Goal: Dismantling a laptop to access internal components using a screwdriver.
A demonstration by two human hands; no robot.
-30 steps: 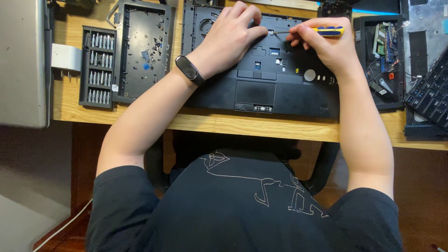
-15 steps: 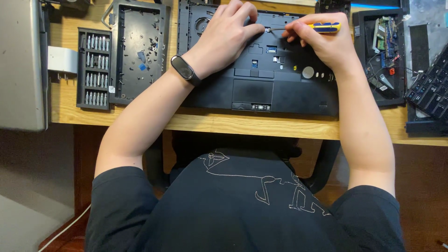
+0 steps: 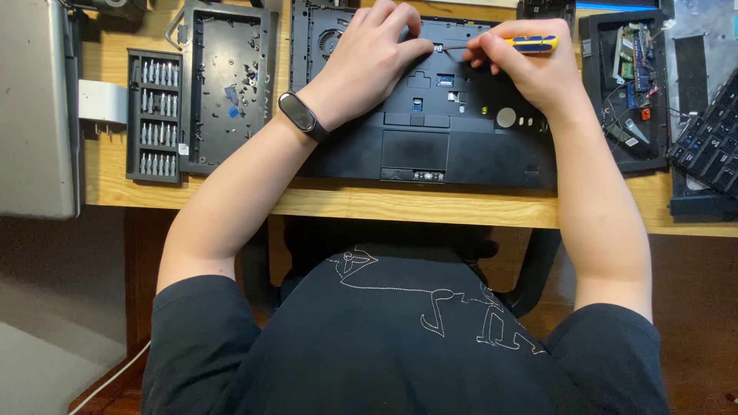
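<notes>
While the right hand (image 3: 530, 69) grips a yellow-and-blue screwdriver (image 3: 530, 44), its tip meets the open laptop base (image 3: 461, 146) just beside the left fingertips.

The left hand (image 3: 365, 65) lies flat and loosely open on the base, holding nothing, a black band (image 3: 298, 114) on its wrist. Left of that hand lie a black cover (image 3: 227, 84) and a bit set (image 3: 155, 115); right of the right hand, a circuit tray (image 3: 626, 84) and keyboard (image 3: 711, 142).

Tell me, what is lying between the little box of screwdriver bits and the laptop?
A black plastic cover panel with loose screws in it, seen in the head view.
</notes>
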